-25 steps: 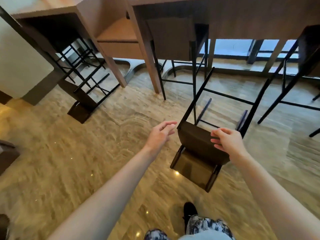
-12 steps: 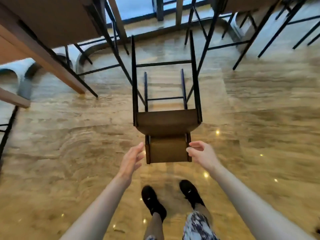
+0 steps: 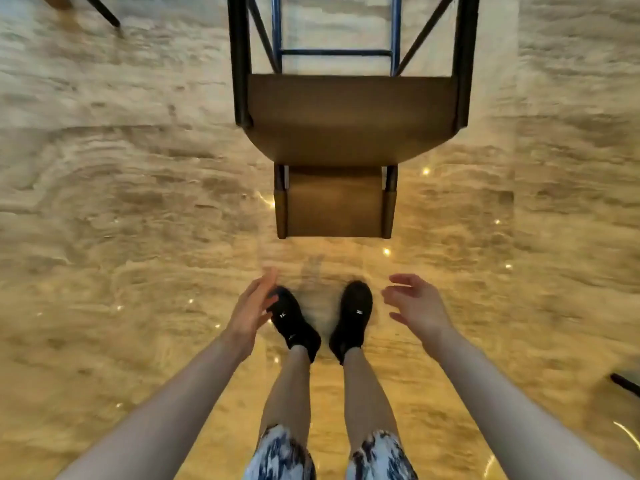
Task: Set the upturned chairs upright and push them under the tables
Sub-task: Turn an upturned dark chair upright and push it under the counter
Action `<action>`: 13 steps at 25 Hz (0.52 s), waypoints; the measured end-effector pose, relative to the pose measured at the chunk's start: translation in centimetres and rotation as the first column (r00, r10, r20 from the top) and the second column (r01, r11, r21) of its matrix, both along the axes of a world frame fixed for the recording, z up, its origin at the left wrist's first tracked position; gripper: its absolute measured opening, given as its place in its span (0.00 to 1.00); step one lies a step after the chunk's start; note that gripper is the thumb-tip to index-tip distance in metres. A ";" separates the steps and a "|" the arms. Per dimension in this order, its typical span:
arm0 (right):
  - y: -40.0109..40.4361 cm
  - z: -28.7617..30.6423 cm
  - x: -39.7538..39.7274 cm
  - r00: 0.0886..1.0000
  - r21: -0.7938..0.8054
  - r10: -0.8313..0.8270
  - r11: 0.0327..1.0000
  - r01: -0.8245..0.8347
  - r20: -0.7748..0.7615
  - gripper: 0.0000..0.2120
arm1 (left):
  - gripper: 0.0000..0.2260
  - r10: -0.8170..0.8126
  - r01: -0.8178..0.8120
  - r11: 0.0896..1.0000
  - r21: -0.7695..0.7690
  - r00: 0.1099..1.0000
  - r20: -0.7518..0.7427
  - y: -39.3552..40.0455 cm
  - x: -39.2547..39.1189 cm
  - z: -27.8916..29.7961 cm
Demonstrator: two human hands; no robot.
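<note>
A tall brown chair (image 3: 349,126) with black metal legs stands on a polished, marble-patterned floor (image 3: 121,174) directly ahead of a person looking down from above. Its curved seat faces the camera, with the narrower backrest (image 3: 334,202) nearest the person and the leg frame and footrest rungs running out of the top of the view.

Both hands hang in the air on the near side of the chair, well clear of the backrest and holding nothing. The left hand (image 3: 251,311) is turned edge-on with its fingers straight and together, overlapping the toe of the left black shoe (image 3: 294,322) in the view. The right hand (image 3: 415,306) is spread with its fingers loosely curved, thumb and forefinger apart, just beside the right black shoe (image 3: 353,315). Both hands are blurred.

The person's bare lower legs and the hems of patterned blue-and-white shorts (image 3: 332,455) fill the bottom centre. A dark furniture leg (image 3: 104,12) touches the floor at the upper left, and another dark object (image 3: 625,382) juts in at the right edge; what it is cannot be told. Small points of light glint on the floor.
</note>
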State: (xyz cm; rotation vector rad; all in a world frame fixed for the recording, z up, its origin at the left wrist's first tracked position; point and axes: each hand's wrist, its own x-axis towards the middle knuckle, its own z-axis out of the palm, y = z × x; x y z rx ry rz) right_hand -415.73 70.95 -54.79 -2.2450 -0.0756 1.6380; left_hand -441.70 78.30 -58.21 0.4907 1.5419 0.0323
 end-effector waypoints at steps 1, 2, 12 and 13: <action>0.0 -2.3 0.2 1.000 -0.027 0.005 1.000 -0.005 0.007 0.16 | 0.22 0.019 -0.019 1.000 -0.009 1.000 -0.017 -0.4 -0.1 -2.1; 0.0 -4.3 0.4 1.000 -0.052 0.014 0.999 -0.014 0.012 0.17 | 0.20 0.036 -0.037 0.999 -0.007 0.999 -0.025 -0.6 0.1 -4.0; 2.7 -25.3 3.3 0.974 -0.090 0.200 0.977 -0.191 0.109 0.26 | 0.25 0.096 -0.097 0.977 0.189 0.995 0.018 4.9 4.3 -23.2; 3.2 -26.9 3.6 0.966 -0.083 0.215 0.975 -0.205 0.146 0.27 | 0.28 0.087 -0.090 0.972 0.216 0.996 0.023 5.7 4.5 -24.9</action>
